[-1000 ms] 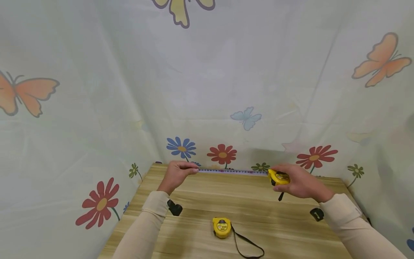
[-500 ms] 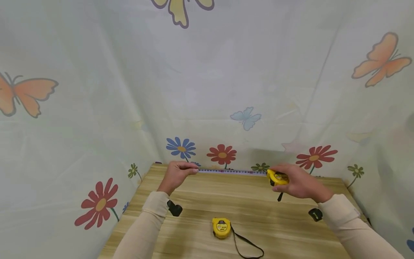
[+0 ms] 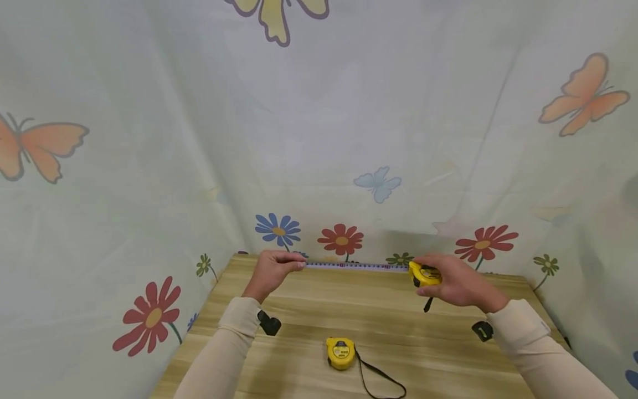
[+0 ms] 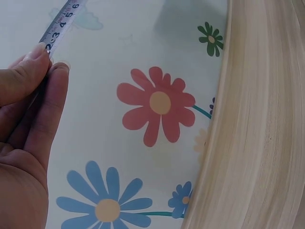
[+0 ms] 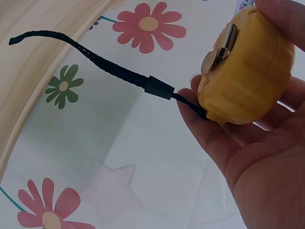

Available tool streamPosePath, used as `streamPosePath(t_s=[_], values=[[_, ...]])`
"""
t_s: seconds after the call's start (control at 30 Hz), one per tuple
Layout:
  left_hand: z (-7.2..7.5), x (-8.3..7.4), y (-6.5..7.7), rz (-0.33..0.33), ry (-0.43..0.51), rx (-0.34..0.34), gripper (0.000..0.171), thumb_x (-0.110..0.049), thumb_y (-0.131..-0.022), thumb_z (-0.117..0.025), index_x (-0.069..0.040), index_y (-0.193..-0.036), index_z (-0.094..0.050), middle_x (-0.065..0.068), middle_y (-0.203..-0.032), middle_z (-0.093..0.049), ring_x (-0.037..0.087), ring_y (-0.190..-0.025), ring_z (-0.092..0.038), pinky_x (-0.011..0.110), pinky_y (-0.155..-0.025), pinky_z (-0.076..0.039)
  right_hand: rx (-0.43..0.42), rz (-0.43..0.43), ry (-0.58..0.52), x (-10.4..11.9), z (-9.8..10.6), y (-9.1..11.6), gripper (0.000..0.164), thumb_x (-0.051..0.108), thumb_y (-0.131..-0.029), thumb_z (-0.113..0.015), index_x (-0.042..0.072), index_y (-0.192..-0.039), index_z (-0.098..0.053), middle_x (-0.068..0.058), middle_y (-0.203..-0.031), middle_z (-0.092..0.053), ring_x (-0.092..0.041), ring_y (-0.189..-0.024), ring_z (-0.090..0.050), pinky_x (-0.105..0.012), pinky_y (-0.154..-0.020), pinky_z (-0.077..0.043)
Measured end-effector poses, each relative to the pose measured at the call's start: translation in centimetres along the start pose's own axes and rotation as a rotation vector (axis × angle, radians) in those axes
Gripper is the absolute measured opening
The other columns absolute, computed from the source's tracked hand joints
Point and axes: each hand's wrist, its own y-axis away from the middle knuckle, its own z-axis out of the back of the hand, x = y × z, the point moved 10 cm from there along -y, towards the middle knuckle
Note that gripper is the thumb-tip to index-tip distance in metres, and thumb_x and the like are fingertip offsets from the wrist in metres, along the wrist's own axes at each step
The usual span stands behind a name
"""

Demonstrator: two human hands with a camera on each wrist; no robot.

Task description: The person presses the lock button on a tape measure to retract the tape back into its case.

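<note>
My right hand (image 3: 456, 280) grips a yellow tape measure (image 3: 423, 274) by its case, above the far part of the table. In the right wrist view, its metal clip and black wrist strap (image 5: 114, 69) show, the strap dangling free. A white blade (image 3: 366, 266) with printed numbers stretches straight from the case to my left hand (image 3: 273, 271). Thumb and fingers of that hand pinch the blade's end; in the left wrist view the numbers just past the thumb (image 4: 35, 59) are low ones. The very tip is hidden by the fingers.
A second yellow tape measure (image 3: 341, 353) lies on the wooden table (image 3: 299, 321), nearer to me, its black strap (image 3: 381, 374) looped to the right. A pale curtain (image 3: 319, 138) printed with flowers and butterflies rises behind the table and along both sides.
My right hand and the tape case have shifted slightly left, so the stretched blade is a little shorter. The left hand keeps its pinch and the second tape measure lies where it was.
</note>
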Motion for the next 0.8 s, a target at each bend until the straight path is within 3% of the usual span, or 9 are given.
streamPosePath(t_s=[0.13,0.37,0.6,0.8], values=[[-0.02,-0.33,0.07,-0.019,-0.003,0.001,0.019,-0.015,-0.090,-0.083,-0.002,-0.104,-0.082,0.011,-0.107,-0.081,0.017,-0.096,-0.075,0.032,-0.087,-0.063,-0.001,-0.008,0.000,0.05,0.12,0.04,0.062,0.030,-0.088,-0.084,0.000,-0.138,-0.063,-0.009,-0.119,-0.070,-0.014,-0.094,-0.060,-0.037,-0.084,-0.059],[-0.09,-0.37,0.18,-0.016,-0.010,-0.002,0.019,-0.016,-0.090,-0.083,-0.003,-0.104,-0.082,0.010,-0.106,-0.081,0.017,-0.096,-0.075,0.044,-0.092,-0.063,0.002,-0.010,0.003,0.22,0.12,0.17,0.062,0.029,-0.088,-0.084,0.000,-0.138,-0.063,-0.009,-0.119,-0.070,-0.014,-0.093,-0.060,-0.036,-0.084,-0.058],[-0.21,-0.81,0.44,-0.024,-0.015,-0.004,0.021,-0.014,-0.091,-0.082,0.000,-0.106,-0.081,0.012,-0.110,-0.080,0.016,-0.097,-0.075,0.028,-0.086,-0.062,0.005,-0.007,0.003,0.33,0.06,0.03,0.062,0.030,-0.089,-0.084,0.000,-0.138,-0.063,-0.010,-0.120,-0.070,-0.014,-0.094,-0.060,-0.037,-0.085,-0.058],[-0.41,-0.70,0.44,-0.022,-0.018,-0.010,0.019,-0.016,-0.090,-0.083,-0.005,-0.105,-0.083,0.009,-0.110,-0.081,0.016,-0.099,-0.075,0.034,-0.090,-0.063,0.003,0.004,0.000,0.26,-0.04,0.18,0.062,0.031,-0.089,-0.084,0.000,-0.138,-0.063,-0.007,-0.118,-0.070,-0.012,-0.092,-0.060,-0.034,-0.082,-0.058]])
